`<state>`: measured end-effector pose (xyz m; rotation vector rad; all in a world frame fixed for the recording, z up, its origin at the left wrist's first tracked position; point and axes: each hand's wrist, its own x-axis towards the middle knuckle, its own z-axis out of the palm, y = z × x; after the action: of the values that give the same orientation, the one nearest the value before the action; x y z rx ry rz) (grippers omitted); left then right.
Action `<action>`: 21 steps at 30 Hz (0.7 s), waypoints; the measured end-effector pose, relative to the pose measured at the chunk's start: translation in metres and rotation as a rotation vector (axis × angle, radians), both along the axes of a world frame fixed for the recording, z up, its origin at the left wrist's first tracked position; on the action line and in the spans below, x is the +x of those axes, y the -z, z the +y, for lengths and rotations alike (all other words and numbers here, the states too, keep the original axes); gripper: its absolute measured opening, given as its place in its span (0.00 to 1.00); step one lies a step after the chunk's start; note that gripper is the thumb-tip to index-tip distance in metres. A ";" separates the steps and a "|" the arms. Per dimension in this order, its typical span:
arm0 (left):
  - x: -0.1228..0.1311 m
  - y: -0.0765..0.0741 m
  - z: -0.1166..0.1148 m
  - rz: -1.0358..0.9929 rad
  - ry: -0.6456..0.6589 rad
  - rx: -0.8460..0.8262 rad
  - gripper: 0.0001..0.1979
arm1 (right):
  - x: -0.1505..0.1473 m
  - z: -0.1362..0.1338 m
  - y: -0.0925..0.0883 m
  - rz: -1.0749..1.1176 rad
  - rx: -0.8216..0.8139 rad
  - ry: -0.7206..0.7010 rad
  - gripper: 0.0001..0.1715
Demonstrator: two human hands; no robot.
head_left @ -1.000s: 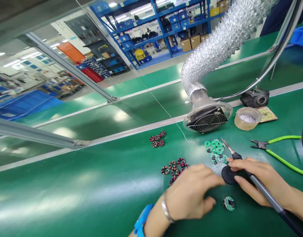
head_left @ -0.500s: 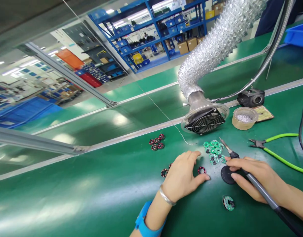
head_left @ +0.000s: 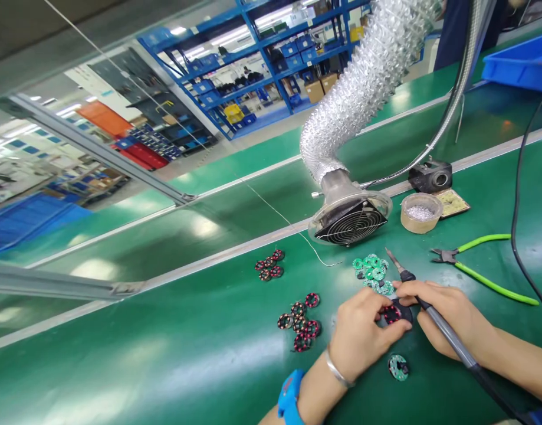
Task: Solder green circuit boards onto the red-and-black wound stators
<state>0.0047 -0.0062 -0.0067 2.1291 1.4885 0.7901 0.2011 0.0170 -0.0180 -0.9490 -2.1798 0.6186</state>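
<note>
1. Two bare hands in the head view: the left hand (head_left: 358,335) and the right hand (head_left: 459,319), working side by side over a green bench surface (head_left: 177,354).
2. Left grip: thumb and forefinger closed on the edge of a red-and-black stator ring (head_left: 391,315), which overlaps a black disc (head_left: 404,313); whether the ring rests on the disc cannot be told.
3. Right grip: fingers wrapped around a soldering iron (head_left: 445,330), tip pointing away from the wearer, just beside the green boards; its fingertips lie close to the disc.
4. Beyond the left grip: a pile of round green circuit boards (head_left: 371,271), then a fume-extractor fan (head_left: 357,225) on a silver flexible duct (head_left: 350,100).
5. Left of the left grip: a near cluster of stator rings (head_left: 299,324) and, farther off, a smaller cluster (head_left: 269,265).
6. Nearer the wearer than the left grip: one board-topped assembly (head_left: 398,367), lying apart.
7. Beyond the right grip: green-handled cutters (head_left: 450,256), jaws parted; farther, a tan tub of shiny bits (head_left: 414,225) beside a yellow sponge (head_left: 453,203).
</note>
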 end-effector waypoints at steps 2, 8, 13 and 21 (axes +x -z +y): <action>0.014 0.006 -0.003 0.076 -0.038 0.003 0.12 | -0.001 0.000 0.001 0.018 -0.007 0.011 0.27; 0.014 0.007 0.000 0.099 -0.020 -0.021 0.16 | -0.004 0.000 -0.001 0.025 -0.039 0.032 0.20; -0.010 -0.001 0.009 -0.124 0.280 -0.048 0.15 | -0.006 0.001 -0.006 0.135 0.035 0.140 0.11; -0.029 -0.001 0.015 -0.216 0.287 0.109 0.09 | -0.014 -0.008 0.000 0.051 0.235 -0.009 0.09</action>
<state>-0.0244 0.0084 -0.0061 2.1895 1.0248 0.9740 0.1871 0.0095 -0.0179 -0.7910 -2.1557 0.3763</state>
